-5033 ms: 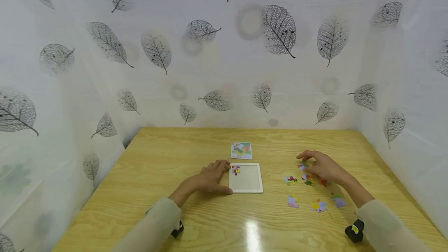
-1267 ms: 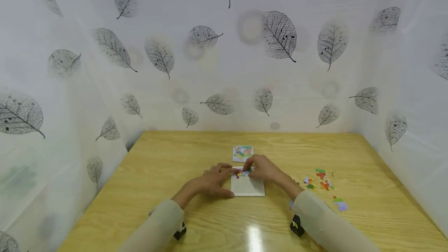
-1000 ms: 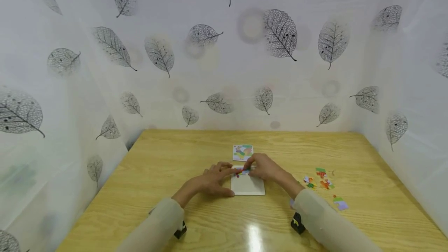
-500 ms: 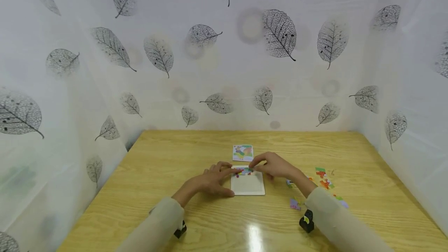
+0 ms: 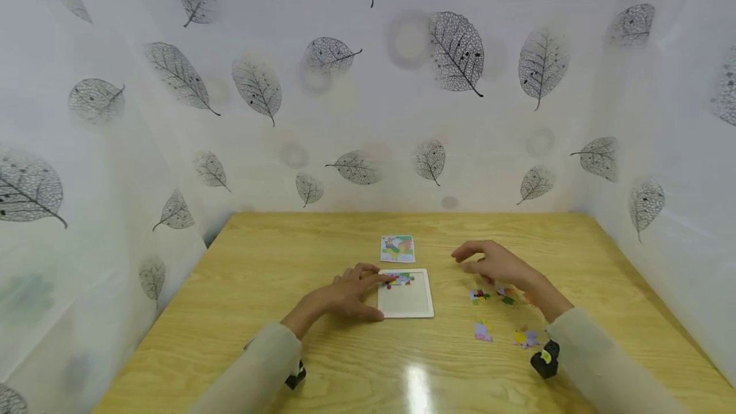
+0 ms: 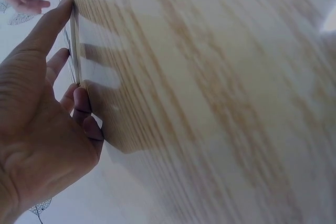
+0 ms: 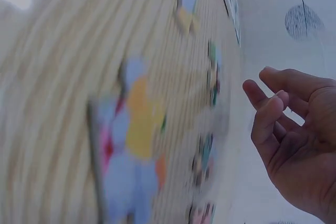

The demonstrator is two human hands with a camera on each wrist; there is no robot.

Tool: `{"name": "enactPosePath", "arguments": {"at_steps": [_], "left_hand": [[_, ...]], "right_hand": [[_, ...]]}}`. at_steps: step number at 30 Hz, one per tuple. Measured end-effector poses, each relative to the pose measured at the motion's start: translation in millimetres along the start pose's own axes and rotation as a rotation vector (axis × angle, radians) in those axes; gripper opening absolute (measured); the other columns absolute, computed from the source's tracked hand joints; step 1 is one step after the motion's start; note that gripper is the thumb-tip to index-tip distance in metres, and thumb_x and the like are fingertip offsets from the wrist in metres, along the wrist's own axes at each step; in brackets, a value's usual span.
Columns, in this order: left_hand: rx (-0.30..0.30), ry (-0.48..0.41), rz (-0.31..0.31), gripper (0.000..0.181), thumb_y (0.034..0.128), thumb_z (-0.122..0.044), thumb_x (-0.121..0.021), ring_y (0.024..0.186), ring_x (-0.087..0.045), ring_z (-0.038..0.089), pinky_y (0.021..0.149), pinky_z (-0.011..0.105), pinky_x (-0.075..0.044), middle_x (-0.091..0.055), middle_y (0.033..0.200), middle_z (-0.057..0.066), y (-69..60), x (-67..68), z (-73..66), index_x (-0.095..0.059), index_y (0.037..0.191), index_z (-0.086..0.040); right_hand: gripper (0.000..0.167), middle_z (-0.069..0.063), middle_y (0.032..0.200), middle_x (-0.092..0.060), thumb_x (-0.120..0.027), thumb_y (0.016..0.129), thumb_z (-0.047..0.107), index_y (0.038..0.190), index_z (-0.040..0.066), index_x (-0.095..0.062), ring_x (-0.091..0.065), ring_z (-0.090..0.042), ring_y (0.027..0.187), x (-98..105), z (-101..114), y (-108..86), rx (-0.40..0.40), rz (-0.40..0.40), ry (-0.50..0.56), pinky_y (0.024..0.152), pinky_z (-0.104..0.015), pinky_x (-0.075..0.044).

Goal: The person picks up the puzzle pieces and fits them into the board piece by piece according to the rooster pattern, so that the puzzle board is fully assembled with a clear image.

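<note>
A white puzzle tray (image 5: 429, 299) lies flat mid-table, with joined puzzle pieces (image 5: 406, 279) along its upper left part. My left hand (image 5: 344, 297) rests at the tray's left side, its index finger reaching over the pieces and its thumb at the near left corner. In the left wrist view, the thumb (image 6: 50, 24) meets the tray's thin edge. To the right of the tray, my right hand (image 5: 501, 265) hovers with bent, relaxed fingers holding nothing. Below it lie loose puzzle pieces (image 5: 483, 331); a yellow and lilac piece (image 7: 137, 135) looms blurred in the right wrist view.
A picture card (image 5: 397, 248) lies just beyond the tray. Several loose pieces are spread on the wooden table (image 5: 259, 241) at the right, some partly hidden by the right forearm. A leaf-patterned sheet (image 5: 368, 82) encloses the back and sides.
Five seconds ago my right hand was among the loose pieces. It then set a piece in the tray's upper row, let go and moved back right. My left hand's index finger came over the pieces.
</note>
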State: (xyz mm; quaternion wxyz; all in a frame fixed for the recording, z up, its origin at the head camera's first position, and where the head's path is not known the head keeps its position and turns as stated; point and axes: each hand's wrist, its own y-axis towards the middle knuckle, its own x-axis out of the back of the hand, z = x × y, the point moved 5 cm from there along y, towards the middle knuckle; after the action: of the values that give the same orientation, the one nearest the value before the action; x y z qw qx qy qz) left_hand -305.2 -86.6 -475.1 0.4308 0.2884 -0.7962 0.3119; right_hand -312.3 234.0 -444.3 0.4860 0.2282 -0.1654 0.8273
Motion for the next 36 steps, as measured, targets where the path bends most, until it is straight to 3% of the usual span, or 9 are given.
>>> {"name": "enactPosePath", "arguments": {"at_steps": [4,9,15,20,36], "left_hand": [[0.002,-0.003,-0.001,0.082,0.092,-0.055,-0.074,0.147,-0.03,0.038,0.116,0.07,-0.025,-0.024,0.166,0.006,0.0,1.9,0.5,-0.034,0.162,-0.036],[-0.001,-0.005,-0.001,0.083,0.0917,-0.055,-0.074,0.146,-0.03,0.037,0.116,0.07,-0.025,-0.024,0.166,0.006,0.2,2.4,2.0,-0.035,0.162,-0.036],[-0.015,-0.012,-0.009,0.082,0.0924,-0.054,-0.074,0.147,-0.03,0.037,0.115,0.071,-0.025,-0.025,0.166,0.007,0.1,5.7,0.8,-0.036,0.162,-0.034],[-0.014,-0.017,-0.008,0.082,0.0924,-0.053,-0.075,0.147,-0.029,0.038,0.115,0.071,-0.025,-0.025,0.166,0.007,-1.0,8.5,-0.5,-0.036,0.162,-0.033],[-0.02,-0.023,-0.004,0.082,0.0918,-0.053,-0.075,0.144,-0.032,0.038,0.114,0.07,-0.027,-0.025,0.165,0.009,-0.6,3.7,-0.5,-0.037,0.161,-0.031]], "right_hand": [[0.037,-0.034,0.137,-0.054,-0.057,0.106,0.006,0.14,-0.008,-0.055,-0.039,-0.02,0.043,16,-10,-16.1,-0.025,-0.013,0.021,0.04,-0.035,-0.041],[0.038,-0.035,0.137,-0.051,-0.056,0.105,0.003,0.141,-0.009,-0.053,-0.033,-0.015,0.043,32,-24,-32.4,-0.058,-0.017,0.037,0.039,-0.032,-0.033],[0.04,-0.034,0.134,-0.052,-0.058,0.102,0.0,0.141,-0.007,-0.054,-0.038,-0.013,0.05,50,-36,-47.7,-0.1,-0.045,0.002,0.044,-0.029,-0.037],[0.042,-0.035,0.134,-0.05,-0.06,0.098,-0.004,0.14,-0.008,-0.055,-0.036,-0.01,0.047,60,-44,-58.4,-0.127,-0.051,-0.001,0.044,-0.027,-0.037],[0.036,-0.025,0.12,-0.057,-0.062,0.09,-0.011,0.126,-0.008,-0.064,-0.032,-0.008,0.047,63,-67,-73.5,-0.149,-0.057,-0.001,0.042,-0.025,-0.034]]}}
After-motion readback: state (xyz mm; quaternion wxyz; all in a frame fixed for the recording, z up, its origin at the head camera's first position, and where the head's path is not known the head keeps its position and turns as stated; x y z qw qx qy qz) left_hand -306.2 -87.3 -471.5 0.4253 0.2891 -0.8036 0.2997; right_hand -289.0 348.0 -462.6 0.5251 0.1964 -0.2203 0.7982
